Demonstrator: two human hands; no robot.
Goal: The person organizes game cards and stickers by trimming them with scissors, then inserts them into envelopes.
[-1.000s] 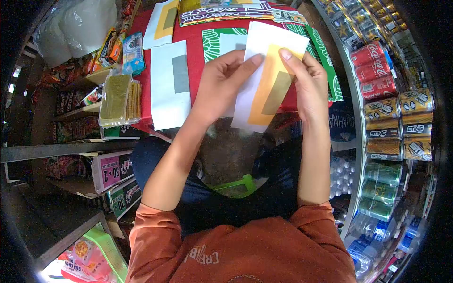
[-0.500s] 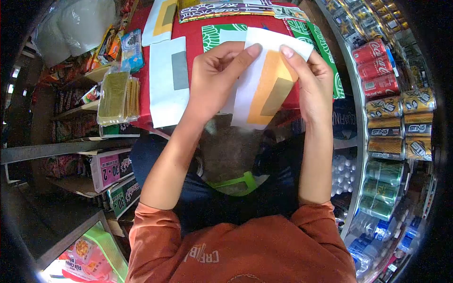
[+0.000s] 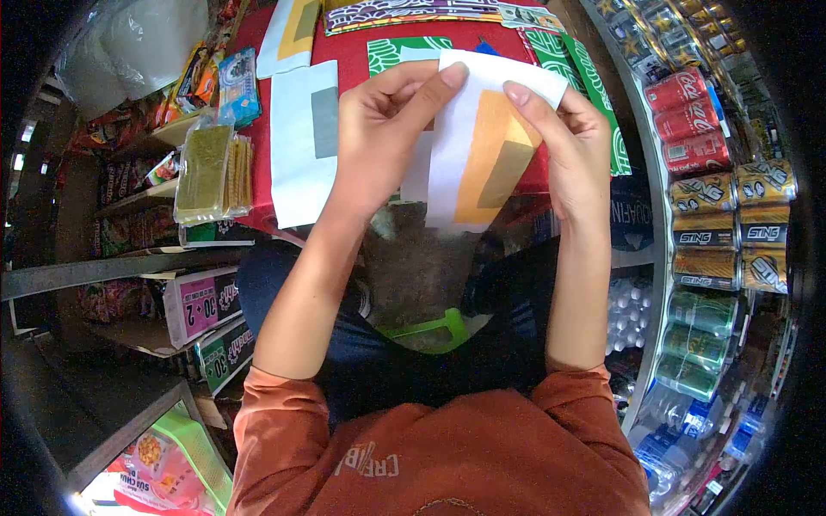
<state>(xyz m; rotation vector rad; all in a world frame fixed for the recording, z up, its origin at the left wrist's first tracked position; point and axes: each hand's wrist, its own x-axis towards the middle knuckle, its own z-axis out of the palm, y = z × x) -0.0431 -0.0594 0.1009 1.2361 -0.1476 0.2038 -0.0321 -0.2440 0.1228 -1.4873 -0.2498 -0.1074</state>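
Note:
Between both hands hangs a white paper piece [image 3: 452,163] with an orange panel and a darker olive rectangle on it, held by its top edge above the table's near edge. My left hand [image 3: 379,142] pinches its upper left corner between thumb and fingers. Along the upper right side, my right hand [image 3: 572,138] grips it with the thumb in front and the fingers behind. Left of the held piece, a similar white paper [image 3: 297,155] with a grey rectangle lies on the red tabletop [image 3: 344,52]. Behind it is another white paper [image 3: 277,43] with an orange panel.
Purple patterned sheets [image 3: 413,17] and green-and-white patterned sheets [image 3: 594,103] lie on the table. Snack packs [image 3: 205,172] fill the left shelves. Red cans [image 3: 686,120], Sting cans [image 3: 705,224] and bottles line the right. A green plastic object [image 3: 439,331] is low between the legs.
My left hand has shifted slightly up and left, still pinching the paper's corner. The paper's top is spread a little wider, and a blue item behind it now shows.

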